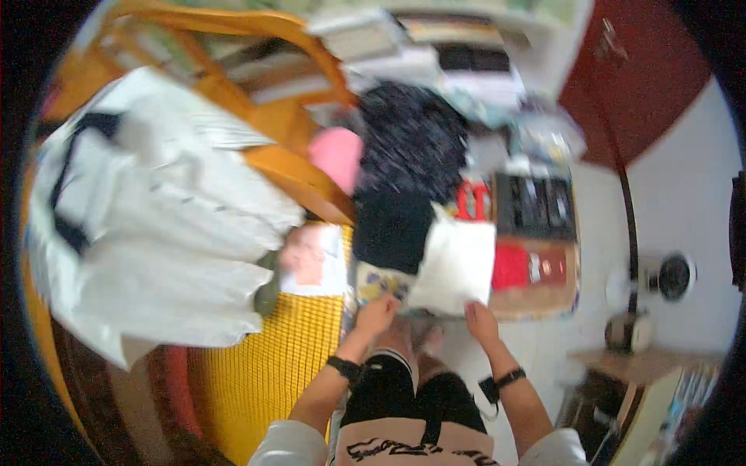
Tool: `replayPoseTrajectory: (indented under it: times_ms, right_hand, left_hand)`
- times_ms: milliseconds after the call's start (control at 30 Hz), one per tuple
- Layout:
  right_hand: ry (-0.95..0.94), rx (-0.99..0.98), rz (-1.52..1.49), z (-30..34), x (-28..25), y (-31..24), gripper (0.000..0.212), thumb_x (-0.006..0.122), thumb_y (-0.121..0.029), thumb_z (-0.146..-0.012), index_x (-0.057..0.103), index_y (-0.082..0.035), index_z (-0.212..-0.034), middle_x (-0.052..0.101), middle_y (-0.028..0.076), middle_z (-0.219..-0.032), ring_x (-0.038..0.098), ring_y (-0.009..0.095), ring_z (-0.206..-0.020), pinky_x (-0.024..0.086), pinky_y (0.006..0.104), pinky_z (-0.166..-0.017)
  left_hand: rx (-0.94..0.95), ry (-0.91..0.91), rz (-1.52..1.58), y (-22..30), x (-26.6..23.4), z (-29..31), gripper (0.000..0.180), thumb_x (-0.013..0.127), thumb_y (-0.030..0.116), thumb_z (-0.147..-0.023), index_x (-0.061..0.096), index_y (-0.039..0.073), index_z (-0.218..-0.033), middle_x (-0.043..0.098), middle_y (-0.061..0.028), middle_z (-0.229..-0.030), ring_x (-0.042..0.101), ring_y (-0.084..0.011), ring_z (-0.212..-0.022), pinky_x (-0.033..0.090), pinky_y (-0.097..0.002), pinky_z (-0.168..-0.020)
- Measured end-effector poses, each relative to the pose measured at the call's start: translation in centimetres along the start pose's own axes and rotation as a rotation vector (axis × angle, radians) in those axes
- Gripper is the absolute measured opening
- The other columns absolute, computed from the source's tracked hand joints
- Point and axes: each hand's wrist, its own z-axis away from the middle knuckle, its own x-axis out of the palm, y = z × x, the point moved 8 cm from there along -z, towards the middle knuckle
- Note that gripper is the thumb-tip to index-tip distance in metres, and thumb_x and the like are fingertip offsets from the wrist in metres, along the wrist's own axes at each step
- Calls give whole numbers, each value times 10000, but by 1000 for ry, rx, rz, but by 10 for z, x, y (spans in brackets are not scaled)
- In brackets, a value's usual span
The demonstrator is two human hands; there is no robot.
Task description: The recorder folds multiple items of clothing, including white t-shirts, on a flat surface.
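A flat white sheet [454, 268], cloth or paper I cannot tell, hangs over the front of the low table before me. My right hand [480, 317] pinches its lower right corner. My left hand [378, 313] is closed at the lower edge of a cream piece with a yellow and purple pattern [383, 283]; blur hides what its fingers grip. Behind these lie a folded black cloth [392, 229] and a dark, shaggy heap of fabric [412, 140].
Right on the table are a black compartmented tray [536, 206], a red object [472, 200] and a box with red items [532, 268]. At left, a white shirt [171, 233] drapes over a wooden chair [303, 182] beside a yellow woven mat [272, 342]. A fan [672, 277] stands far right.
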Motion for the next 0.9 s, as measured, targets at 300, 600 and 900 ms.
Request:
replayPoseTrajectory:
  times_ms: [300,600,900]
  right_hand:
    - [-199,-502,53,60,-32,-191,258,522,-276,-801,604,-54,-700,601,148,-714,575,339,-672,449,422,-608]
    - [-511,-941,136,220,34,-332,243,525,-278,-814,586,-46,-852,613,163,-795,596,325,-738,470,407,-656]
    - [-1026,-1477,251,521,132,-415,226,526,-269,-825,596,-67,-898,627,126,-819,611,281,-747,481,371,-658]
  left_hand:
    - [-60,244,19,-13,-67,164,262,466,322,-838,557,77,-843,607,-137,-800,587,-324,-752,450,-428,-644]
    - [-316,587,170,-80,-27,408,285,457,348,-849,572,90,-889,615,-120,-803,586,-308,-743,455,-414,-645]
    - [-932,1003,266,-124,110,756,259,450,334,-846,561,106,-897,620,-114,-795,591,-322,-744,459,-436,-632]
